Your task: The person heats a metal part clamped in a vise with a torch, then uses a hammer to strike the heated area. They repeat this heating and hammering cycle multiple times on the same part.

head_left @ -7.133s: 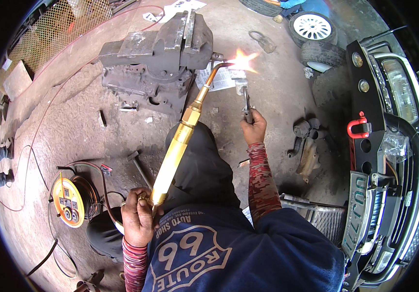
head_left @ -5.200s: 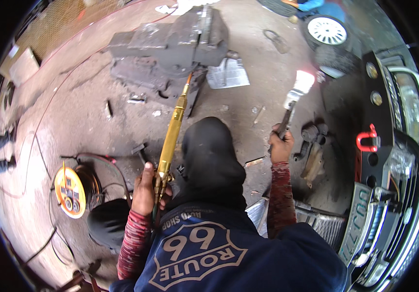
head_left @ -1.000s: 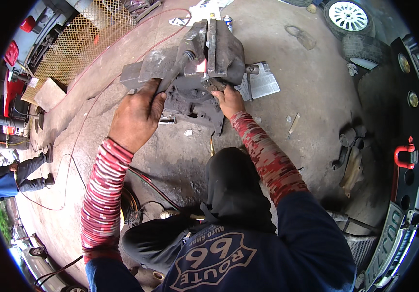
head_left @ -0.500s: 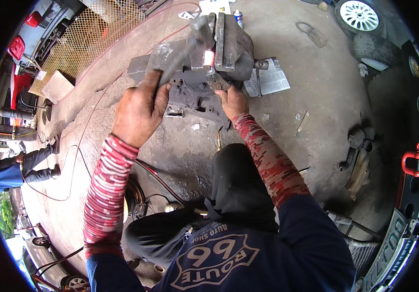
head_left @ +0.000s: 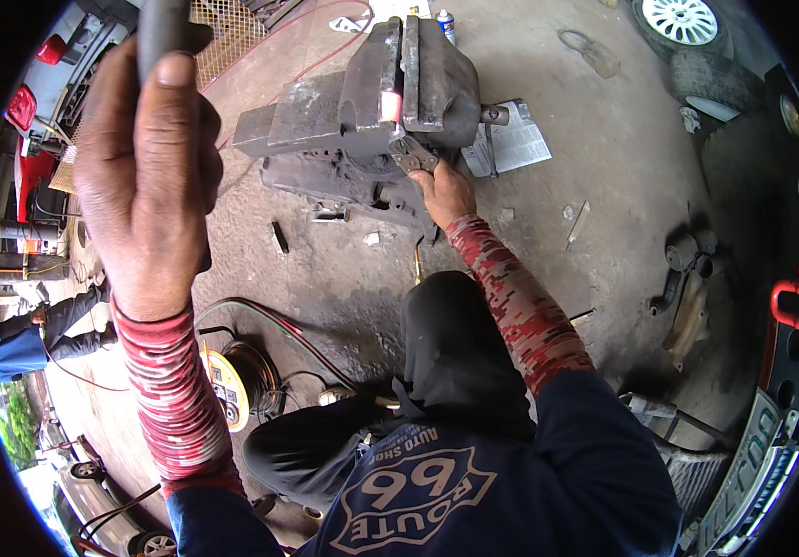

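Observation:
Raised high at the upper left, my left hand (head_left: 153,195) is wrapped round a hammer (head_left: 163,35). Only a length of its grey handle shows; the head is beyond the top edge. At the vise (head_left: 455,88), my right hand (head_left: 448,193) grips metal pliers (head_left: 413,154) with riveted joints. Just past the pliers' jaws, a small piece of metal (head_left: 390,107) glows pinkish-orange against the side of the vise jaws. Whether the pliers' jaws bite on that piece, I cannot tell.
A newspaper sheet (head_left: 518,139) lies right of the vise, and a spray can (head_left: 445,26) stands behind it. A torch (head_left: 418,265) is near my knee. Hoses and a cable reel (head_left: 232,385) lie left. Wheels (head_left: 682,23) stand far right. Another person (head_left: 23,343) is at far left.
My left hand has swung up and to the left with the hammer, away from the vise. My right hand stays at the vise with the pliers.

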{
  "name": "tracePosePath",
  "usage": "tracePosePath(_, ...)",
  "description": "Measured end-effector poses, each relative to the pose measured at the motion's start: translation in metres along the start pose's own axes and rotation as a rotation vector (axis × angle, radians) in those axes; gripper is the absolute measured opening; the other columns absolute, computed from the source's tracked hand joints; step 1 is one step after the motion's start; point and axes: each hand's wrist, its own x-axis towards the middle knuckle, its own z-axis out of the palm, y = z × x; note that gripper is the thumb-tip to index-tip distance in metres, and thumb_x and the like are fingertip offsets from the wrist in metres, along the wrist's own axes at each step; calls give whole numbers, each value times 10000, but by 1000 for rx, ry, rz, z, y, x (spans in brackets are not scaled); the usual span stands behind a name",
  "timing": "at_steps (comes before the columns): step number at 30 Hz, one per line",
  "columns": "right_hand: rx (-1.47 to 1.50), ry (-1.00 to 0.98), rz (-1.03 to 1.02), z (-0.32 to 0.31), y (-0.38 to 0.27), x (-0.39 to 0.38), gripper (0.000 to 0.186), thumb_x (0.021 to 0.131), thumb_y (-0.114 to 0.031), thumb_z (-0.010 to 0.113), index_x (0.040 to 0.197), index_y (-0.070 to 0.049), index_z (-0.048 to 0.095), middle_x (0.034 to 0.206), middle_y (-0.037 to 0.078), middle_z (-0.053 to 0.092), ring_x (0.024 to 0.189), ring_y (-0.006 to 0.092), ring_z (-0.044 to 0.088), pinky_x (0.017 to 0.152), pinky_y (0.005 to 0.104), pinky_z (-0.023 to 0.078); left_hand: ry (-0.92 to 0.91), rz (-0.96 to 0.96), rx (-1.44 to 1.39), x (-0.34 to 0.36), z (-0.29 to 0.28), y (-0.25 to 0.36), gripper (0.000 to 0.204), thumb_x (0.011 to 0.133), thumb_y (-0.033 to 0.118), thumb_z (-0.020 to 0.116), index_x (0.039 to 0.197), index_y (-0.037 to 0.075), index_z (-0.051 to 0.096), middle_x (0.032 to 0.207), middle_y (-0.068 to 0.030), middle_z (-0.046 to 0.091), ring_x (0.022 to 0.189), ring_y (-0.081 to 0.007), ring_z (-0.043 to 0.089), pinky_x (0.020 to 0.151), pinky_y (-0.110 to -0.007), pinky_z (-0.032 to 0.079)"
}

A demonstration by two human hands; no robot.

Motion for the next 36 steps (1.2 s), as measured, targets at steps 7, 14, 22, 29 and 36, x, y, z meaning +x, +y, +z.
tracePosePath(7,-73,38,-9,-1,8,11,463,947,-461,662,1017,-5,614,915,263,701,871,471,665,750,551,515,-171,-31,259,-9,-2,-23,365,1093,330,512,1278,23,579,673,77,428,509,9,333,439,-178,257)
tracePosePath(14,91,23,-87,-8,16,17,385,940,-427,685,1064,-66,643,965,220,714,888,451,670,739,529,521,-209,-81,309,-8,-8,-21,373,1094,341,508,1271,22,586,678,71,432,498,6,329,435,-182,256)
tracePosePath(22,7,29,-139,-7,22,26,403,927,-449,695,1056,-70,654,935,216,714,847,454,670,709,540,518,2,-32,3,-7,0,-22,320,1085,293,541,1253,30,613,648,81,456,506,6,395,447,-174,292)
tracePosePath(29,-127,-58,-56,-11,20,28,381,957,-435,664,1103,-84,652,944,209,719,881,452,671,752,533,523,-490,11,758,-14,-6,-95,346,1058,285,584,1114,-54,620,757,-129,648,631,-218,612,599,-428,499)
tracePosePath(36,-120,-27,-104,-7,18,25,475,950,-522,632,1020,-52,643,890,212,721,824,439,689,717,543,530,-90,-211,192,-27,4,-88,232,1093,312,521,1084,86,571,657,90,402,514,11,348,416,-189,258)
